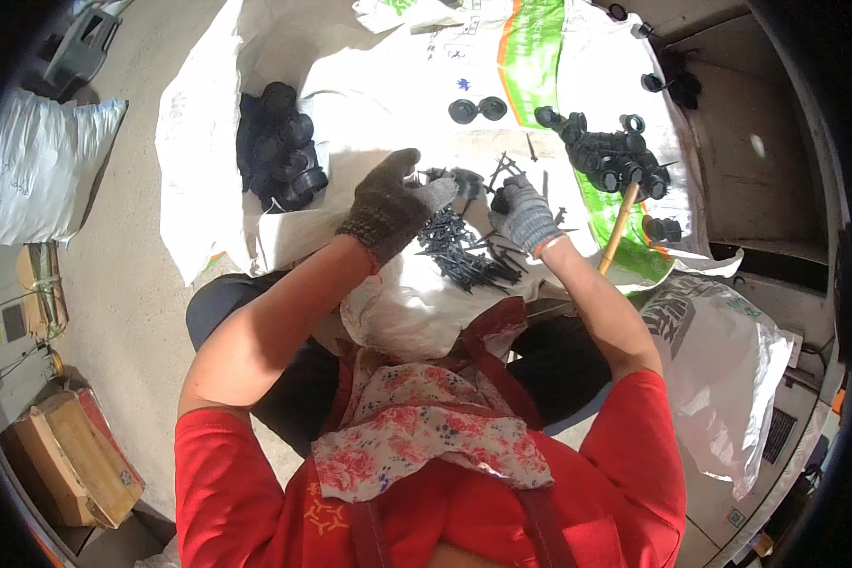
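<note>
Gloves cover both hands. Left hand (394,204), fingers curled and apparently pinching a small black part (435,175), hovers over the pile of black sprue pieces (464,251) on the white sack (397,312) across the lap. Right hand (523,216) closes on another black piece; the grip is hard to make out. Finished black caps (279,147) fill the open sack at left, with loose caps (610,151) at right by a wooden stick (619,227).

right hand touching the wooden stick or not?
Apart. The head view shows the gloved right hand over the black plastic scraps, with white sack cloth visible between it and the wooden stick.
</note>
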{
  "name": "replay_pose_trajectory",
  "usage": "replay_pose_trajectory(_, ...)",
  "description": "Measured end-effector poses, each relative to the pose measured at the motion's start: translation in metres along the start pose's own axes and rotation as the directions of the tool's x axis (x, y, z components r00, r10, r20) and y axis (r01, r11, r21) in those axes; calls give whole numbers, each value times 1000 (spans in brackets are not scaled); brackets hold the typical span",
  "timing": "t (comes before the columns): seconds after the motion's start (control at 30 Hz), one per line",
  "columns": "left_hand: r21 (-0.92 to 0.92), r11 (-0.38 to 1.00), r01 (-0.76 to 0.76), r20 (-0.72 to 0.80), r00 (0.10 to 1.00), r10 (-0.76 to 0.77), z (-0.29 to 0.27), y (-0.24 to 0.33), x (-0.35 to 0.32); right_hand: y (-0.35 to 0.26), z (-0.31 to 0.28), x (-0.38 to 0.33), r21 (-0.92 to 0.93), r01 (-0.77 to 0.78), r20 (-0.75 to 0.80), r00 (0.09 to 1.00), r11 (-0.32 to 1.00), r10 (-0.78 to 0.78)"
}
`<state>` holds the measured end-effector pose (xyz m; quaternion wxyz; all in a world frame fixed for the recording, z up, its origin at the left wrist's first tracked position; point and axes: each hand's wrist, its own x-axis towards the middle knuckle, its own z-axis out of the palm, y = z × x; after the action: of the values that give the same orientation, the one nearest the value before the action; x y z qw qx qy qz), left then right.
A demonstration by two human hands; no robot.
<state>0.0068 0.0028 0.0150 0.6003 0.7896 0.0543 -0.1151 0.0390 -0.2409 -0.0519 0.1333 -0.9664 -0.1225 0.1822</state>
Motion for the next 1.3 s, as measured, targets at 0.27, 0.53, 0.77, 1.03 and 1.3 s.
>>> replay_pose_trajectory(0.27, -38, 999, 21, 420, 907, -3, 4, 9, -1, -58, -42, -52, 272, 329, -545, 827, 904, -137)
replay_pose_trajectory(0.53, -378, 878, -294, 308, 855, 418, -8, 5, -2, -69, -63, -58, 87, 566, -543, 717, 820, -437)
replay_pose_trajectory(0.77, 182, 924, -336, 449, 865, 226, 4, 4, -20, -93, -69, -61, -380, 544, -364, 656, 748, -662)
replay_pose_trajectory(1.03, -491, 858, -153, 308, 890, 335, -30, 38, -8, -36, -83, -61, 953, 84, -136, 977, -291, -165)
replay_pose_trajectory(1.3, 271, 725, -633, 328, 769, 548, 11, 9, -14, -103, -70, -50, 717, 222, -470, 854, 661, 223)
